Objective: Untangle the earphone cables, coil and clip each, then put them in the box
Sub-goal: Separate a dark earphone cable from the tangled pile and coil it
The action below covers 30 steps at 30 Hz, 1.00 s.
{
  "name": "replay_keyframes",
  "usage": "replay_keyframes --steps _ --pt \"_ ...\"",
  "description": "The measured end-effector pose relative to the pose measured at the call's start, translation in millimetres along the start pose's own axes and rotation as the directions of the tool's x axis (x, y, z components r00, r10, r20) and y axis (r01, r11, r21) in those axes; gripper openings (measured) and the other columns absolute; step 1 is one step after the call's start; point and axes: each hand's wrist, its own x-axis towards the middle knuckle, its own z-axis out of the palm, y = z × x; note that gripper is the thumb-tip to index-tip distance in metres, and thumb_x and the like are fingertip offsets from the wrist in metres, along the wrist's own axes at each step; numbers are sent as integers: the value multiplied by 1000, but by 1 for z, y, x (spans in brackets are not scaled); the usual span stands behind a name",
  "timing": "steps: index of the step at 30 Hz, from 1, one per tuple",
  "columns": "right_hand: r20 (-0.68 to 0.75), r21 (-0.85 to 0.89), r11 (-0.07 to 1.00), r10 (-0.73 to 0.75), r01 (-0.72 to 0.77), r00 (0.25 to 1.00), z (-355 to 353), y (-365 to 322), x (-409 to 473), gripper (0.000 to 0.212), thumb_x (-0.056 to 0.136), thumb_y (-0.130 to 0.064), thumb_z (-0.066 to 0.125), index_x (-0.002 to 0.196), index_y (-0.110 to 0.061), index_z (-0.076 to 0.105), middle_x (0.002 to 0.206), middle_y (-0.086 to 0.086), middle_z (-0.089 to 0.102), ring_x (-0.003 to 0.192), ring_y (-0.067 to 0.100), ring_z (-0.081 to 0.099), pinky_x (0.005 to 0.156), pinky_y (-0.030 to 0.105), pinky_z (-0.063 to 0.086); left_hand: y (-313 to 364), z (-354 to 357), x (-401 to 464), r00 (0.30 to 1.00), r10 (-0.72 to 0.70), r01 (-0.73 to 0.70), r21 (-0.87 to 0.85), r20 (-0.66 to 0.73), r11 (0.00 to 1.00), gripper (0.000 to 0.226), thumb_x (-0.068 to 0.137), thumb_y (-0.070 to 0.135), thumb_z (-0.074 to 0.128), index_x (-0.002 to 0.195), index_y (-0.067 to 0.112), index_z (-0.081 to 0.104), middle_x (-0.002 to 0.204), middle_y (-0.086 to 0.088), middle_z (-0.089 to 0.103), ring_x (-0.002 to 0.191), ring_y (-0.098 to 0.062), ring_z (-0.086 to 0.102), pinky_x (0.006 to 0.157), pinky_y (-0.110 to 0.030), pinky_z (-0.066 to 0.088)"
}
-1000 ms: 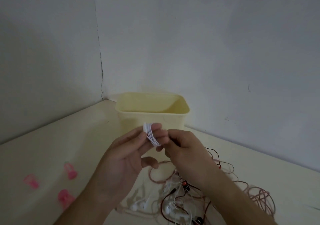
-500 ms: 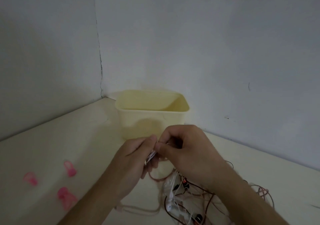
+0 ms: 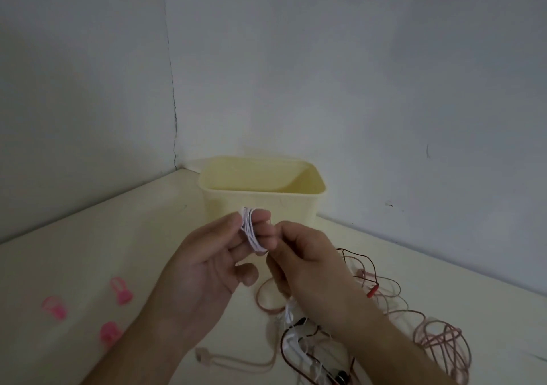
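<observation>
From my remote seat, the biggest thing in view is the pale table, set into a corner of grey wall. At the back of it stands the yellow box, open at the top; what I can see of its inside shows no cable, though the bottom is hidden from me. To the right and below the wrists lies the tangle of cables, pink, dark red and white strands crossing one another, so I judge most of the untangling is not yet done.

My two hands are close together in front of the box. The left hand has the white cable coil wrapped round its raised fingers. The right hand has its fingers curled in at the coil's lower edge, apparently pinching the cable; the contact itself is hidden.

Three pink clips lie loose on the table to the left, none on a cable. So one coil is under way; clipping, boxing and the remaining cables are all left.
</observation>
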Motion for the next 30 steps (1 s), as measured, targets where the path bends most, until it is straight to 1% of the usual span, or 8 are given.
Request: replay_keyframes --steps 3,6,13,16,20,23,26,30 --pt "12 -59 998 16 -15 1000 10 0 -3 28 108 -19 52 83 -19 63 55 -5 57 50 11 50 55 32 43 -2 1 1 997 51 -50 35 -51 998 36 92 23 56 114 7 79 117 -18 77 103 -24 75 55 -28 51" --pt "38 -62 996 59 -56 998 15 -2 -4 26 106 -13 52 81 -16 62 56 -1 62 48 16 57 55 32 48 -1 5 1 984 132 -111 168 -121 979 32 96 17 56 119 8 76 119 -15 77 112 -28 74 51 -31 52" --pt "218 -84 980 193 -178 957 20 -7 -8 22 105 -19 52 86 -20 64 67 4 68 49 26 63 51 36 52 -6 0 3 940 277 -128 549 -197 826 24 105 9 56 116 19 75 107 6 81 102 -10 76 44 -23 45" --pt "154 -258 966 69 -28 986 14 -12 -6 23 103 -23 60 81 -25 66 73 0 70 56 14 63 59 35 55 -10 -4 5 933 292 -97 635 -209 766 23 104 13 59 109 24 78 101 11 80 93 -7 75 55 -21 53" --pt "52 -289 956 -39 52 998 0 -15 -2 11 96 -20 70 86 -22 70 73 -13 65 64 5 56 61 18 42 -13 -5 6 948 262 -83 653 -183 753 23 105 20 59 99 24 81 94 6 79 71 -18 70 57 -35 56" --pt "42 -194 979 -54 61 998 -7 -18 -3 11 96 -13 71 90 -23 71 81 -13 75 74 5 69 68 21 51 -10 -8 7 975 205 -94 671 -89 736 33 103 34 57 88 13 78 78 -7 72 61 -23 63 57 -41 50" --pt "2 -110 992 -57 57 998 -12 -19 -3 12 100 -8 66 91 -17 68 81 -3 77 75 14 74 71 35 59 -10 -7 5 996 90 -74 587 2 806 36 94 36 55 81 10 77 68 -12 66 60 -23 58 51 -36 43" --pt "-50 -133 991 -25 18 998 -16 -17 -3 20 97 -14 73 105 -32 69 99 -8 72 60 4 59 55 16 43 -11 -8 6 998 60 -46 543 -8 838 33 91 36 61 72 12 74 61 -7 49 56 -20 41 49 -30 36"
